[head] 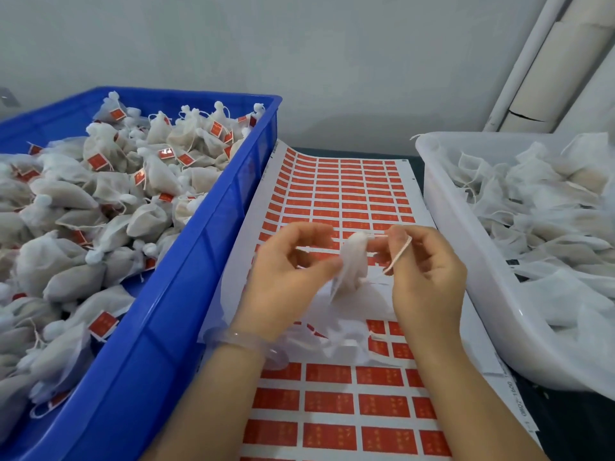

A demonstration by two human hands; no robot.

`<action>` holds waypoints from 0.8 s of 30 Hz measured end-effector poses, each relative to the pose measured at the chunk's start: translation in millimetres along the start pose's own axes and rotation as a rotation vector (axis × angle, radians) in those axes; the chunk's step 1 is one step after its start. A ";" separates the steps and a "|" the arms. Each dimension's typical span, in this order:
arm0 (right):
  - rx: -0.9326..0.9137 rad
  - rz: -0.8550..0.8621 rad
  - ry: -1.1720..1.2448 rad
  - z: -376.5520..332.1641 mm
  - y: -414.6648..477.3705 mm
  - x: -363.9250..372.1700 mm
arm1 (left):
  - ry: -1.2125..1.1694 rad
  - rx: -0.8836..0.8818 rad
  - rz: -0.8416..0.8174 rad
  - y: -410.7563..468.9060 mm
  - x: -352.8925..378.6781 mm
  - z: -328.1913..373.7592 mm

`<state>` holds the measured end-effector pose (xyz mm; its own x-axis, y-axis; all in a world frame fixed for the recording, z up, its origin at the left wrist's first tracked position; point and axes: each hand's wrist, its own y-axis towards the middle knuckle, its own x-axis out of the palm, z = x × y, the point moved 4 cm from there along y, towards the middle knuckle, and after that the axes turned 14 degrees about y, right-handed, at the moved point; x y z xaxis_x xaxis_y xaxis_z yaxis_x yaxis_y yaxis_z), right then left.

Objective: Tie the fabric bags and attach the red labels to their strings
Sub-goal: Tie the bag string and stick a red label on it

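Observation:
A small white fabric bag (350,264) hangs between both hands above the sheet of red labels (346,191). My left hand (286,277) pinches the bag's neck and a bit of string with thumb and fingers. My right hand (429,277) pinches the pale drawstring (397,257), which loops over its fingers and runs to the bag's top. The bag's lower part is blurred. Empty white gaps on the sheet lie under the hands where labels are gone.
A blue crate (213,227) on the left holds many tied bags with red labels. A translucent white tub (466,247) on the right holds several untied bags. A grey wall stands behind, with white pipes (532,61) at the back right.

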<state>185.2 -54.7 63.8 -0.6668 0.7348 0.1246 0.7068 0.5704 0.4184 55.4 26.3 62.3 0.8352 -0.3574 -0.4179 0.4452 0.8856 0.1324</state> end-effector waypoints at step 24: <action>-0.056 -0.479 0.172 -12.2 -10.0 17.4 | -0.172 0.017 0.054 -5.0 2.8 5.4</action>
<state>163.6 -52.1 72.7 -0.9454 0.3220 0.0514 0.3018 0.8045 0.5115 57.2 19.2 65.3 0.9004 -0.3558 -0.2503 0.4020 0.9004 0.1664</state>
